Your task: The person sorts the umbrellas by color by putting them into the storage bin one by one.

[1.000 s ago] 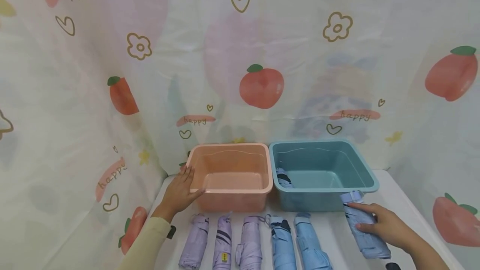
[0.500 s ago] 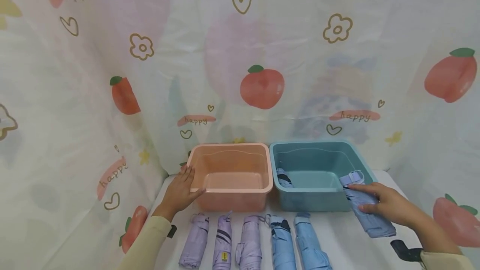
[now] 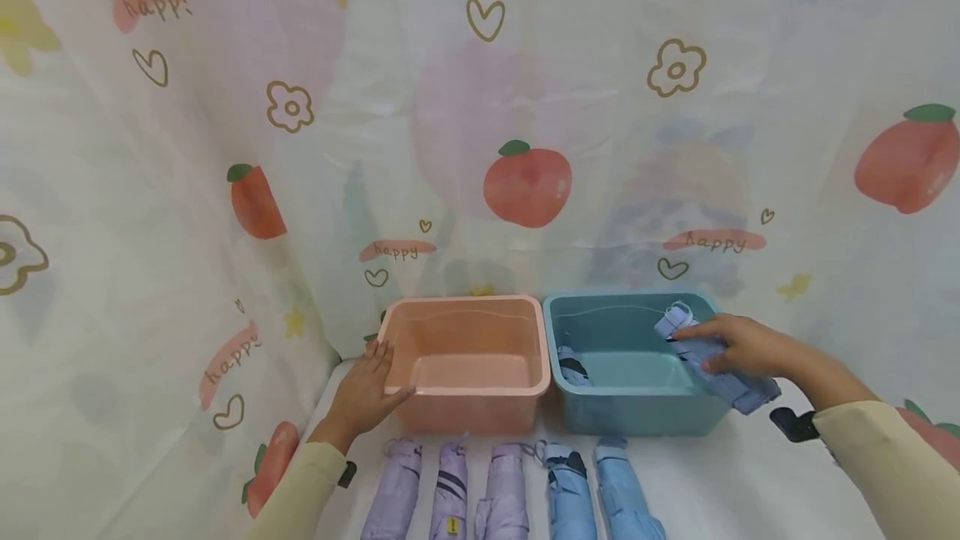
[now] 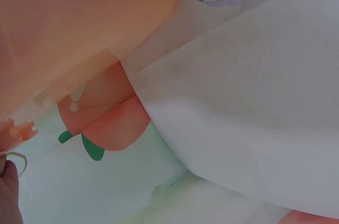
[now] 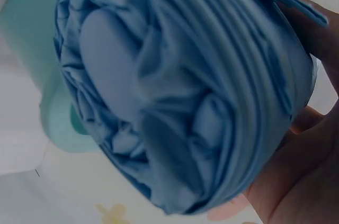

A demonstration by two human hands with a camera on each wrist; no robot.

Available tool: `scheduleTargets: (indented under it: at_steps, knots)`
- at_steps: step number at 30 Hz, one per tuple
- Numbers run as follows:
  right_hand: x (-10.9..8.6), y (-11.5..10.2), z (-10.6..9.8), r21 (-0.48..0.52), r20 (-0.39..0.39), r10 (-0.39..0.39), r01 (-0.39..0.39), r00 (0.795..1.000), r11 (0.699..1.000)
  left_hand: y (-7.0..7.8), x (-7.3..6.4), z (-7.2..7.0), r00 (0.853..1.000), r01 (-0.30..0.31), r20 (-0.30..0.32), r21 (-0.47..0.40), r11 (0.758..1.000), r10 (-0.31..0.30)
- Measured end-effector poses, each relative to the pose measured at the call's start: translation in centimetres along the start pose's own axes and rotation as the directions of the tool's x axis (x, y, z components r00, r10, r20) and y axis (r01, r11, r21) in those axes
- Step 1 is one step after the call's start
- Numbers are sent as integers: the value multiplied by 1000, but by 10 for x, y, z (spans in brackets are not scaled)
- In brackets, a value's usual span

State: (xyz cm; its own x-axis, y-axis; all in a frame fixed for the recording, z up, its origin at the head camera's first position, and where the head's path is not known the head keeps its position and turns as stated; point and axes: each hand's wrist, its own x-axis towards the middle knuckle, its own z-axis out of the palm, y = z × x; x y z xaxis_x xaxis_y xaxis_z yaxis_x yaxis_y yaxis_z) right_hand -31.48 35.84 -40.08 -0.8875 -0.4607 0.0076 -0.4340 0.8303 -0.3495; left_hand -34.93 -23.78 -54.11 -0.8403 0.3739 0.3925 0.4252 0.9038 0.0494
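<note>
My right hand (image 3: 750,347) grips a folded blue umbrella (image 3: 720,369) around its middle, tilted over the right rim of the teal basin (image 3: 645,415). In the right wrist view, the gathered fabric end of that umbrella (image 5: 159,102) fills much of the picture, with fingers and thumb around its side. My left hand (image 3: 366,394) rests on the left rim of the peach basin (image 3: 468,411), fingers straight along it. Inside the teal basin, another folded blue umbrella (image 3: 573,367) leans at the left. In the left wrist view, the peach basin's wall (image 4: 79,17) takes the upper left.
In front of the basins, several folded umbrellas lie in a row on the white table (image 3: 697,490): lilac ones (image 3: 393,490) at the left and blue ones (image 3: 570,494) toward the right. A fruit-print curtain (image 3: 600,107) hangs close behind and at both sides.
My right hand has carried the blue umbrella up and forward, from in front of the teal basin to over its right side. The left hand stays on the peach rim. The view has tilted slightly upward.
</note>
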Motion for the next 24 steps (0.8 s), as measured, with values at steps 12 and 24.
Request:
scheduleTargets:
  at_steps: [12, 24]
  knots:
    - [72, 28, 18, 19, 152, 28, -31, 988, 999, -3, 1, 3, 999, 10, -35, 3, 1000, -10]
    - [115, 42, 54, 81, 311, 147, -180, 939, 980, -4, 2, 6, 999, -10, -48, -1, 1000, 10]
